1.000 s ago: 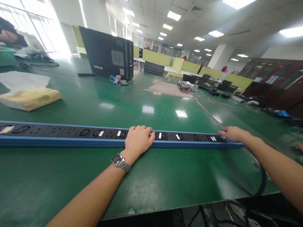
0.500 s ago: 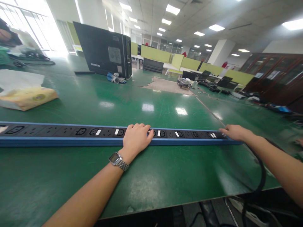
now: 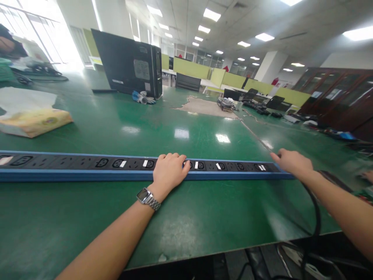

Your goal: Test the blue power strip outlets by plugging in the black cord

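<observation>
A long blue power strip with a black face of sockets and small white labels lies across the green table. Near its middle, my left hand rests over it with fingers curled across the far edge and thumb on the face. At the strip's right end, my right hand is closed just above the housing, thumb and fingers together. What those fingers hold, if anything, is hidden. A thick black cable hangs from the right end, under my right forearm, over the table's front edge.
A black computer tower stands at the back left, with work gloves beside it. To the left lies a tissue pack. A metal device sits further back. Part of another person's hand shows at the right edge.
My right hand has lifted slightly and moved a little right, away from the strip's end. My left hand keeps its place on the strip. The view has shifted slightly.
</observation>
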